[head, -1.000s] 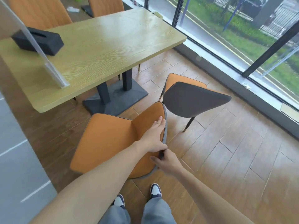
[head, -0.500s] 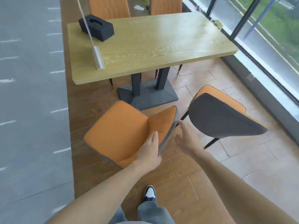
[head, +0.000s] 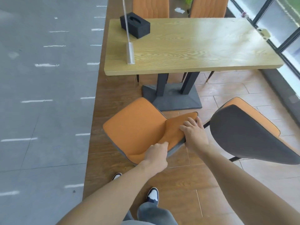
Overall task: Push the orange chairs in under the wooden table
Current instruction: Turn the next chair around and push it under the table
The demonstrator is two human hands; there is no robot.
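Note:
An orange chair (head: 136, 127) stands in front of me, its seat turned toward the wooden table (head: 191, 46). My left hand (head: 156, 154) grips the lower left part of its backrest rim. My right hand (head: 194, 133) grips the top edge of the same backrest, fingers curled over onto the orange front. A second orange chair (head: 250, 135) stands to the right, its grey back toward me, clear of the table. The first chair's seat front lies just short of the table's dark base (head: 172, 98).
Two more orange chairs (head: 151, 7) are tucked in on the table's far side. A black tissue box (head: 135, 25) and a clear stand (head: 129, 52) sit on the tabletop. Glass wall (head: 285, 30) runs along the right; grey floor spreads to the left.
The near chair has moved closer to the table's base. My right hand slid up from behind the backrest onto its top edge, and my left hand shifted lower on the rim.

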